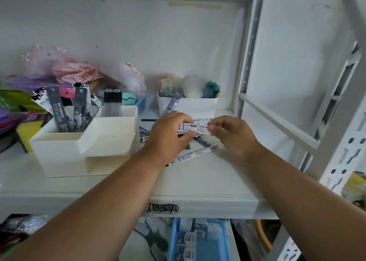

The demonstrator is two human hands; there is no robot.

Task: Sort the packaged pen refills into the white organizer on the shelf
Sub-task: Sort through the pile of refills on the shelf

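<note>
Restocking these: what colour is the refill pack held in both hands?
White with black print, the refill pack; seen in the head view.

A single head-worn wide-angle camera looks forward and slightly down at a white shelf (pixel 198 181) from close range, both forearms reaching in from six o'clock. The shelf's back wall fills twelve o'clock, a metal upright (pixel 250 49) stands toward two o'clock, and a lower shelf shows under the front edge at six o'clock.
</note>
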